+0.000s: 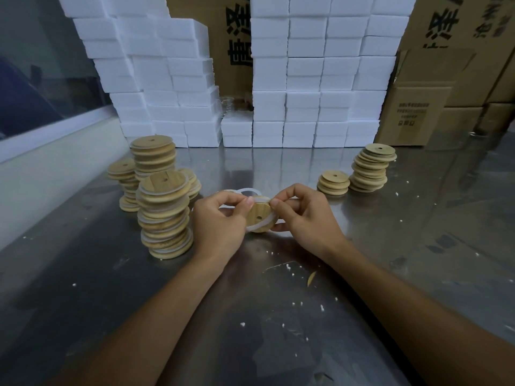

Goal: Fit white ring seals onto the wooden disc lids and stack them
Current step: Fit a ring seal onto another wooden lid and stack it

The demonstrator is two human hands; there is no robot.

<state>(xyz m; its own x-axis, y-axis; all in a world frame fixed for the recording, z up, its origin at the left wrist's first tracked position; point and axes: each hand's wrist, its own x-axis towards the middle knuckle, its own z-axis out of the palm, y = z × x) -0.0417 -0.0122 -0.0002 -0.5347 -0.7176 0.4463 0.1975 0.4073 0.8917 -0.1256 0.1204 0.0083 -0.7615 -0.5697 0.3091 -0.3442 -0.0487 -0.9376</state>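
Both hands hold one wooden disc lid [259,215] with a small hole, tilted above the steel table. A white ring seal [260,224] runs partly round its edge. My left hand [220,220] pinches the lid and ring from the left, and my right hand [303,213] pinches them from the right. Loose white rings [246,191] lie on the table just behind the hands. At the left stands a tall leaning stack of lids with seals [164,215], with shorter stacks [153,154] behind it. Two stacks of bare lids [370,168] stand at the right.
A wall of white foam blocks [306,79] lines the back of the steel table [250,316], with cardboard boxes [418,112] behind and at the right. White crumbs and a wood sliver [311,278] are scattered on the table. A window ledge [55,162] runs along the left.
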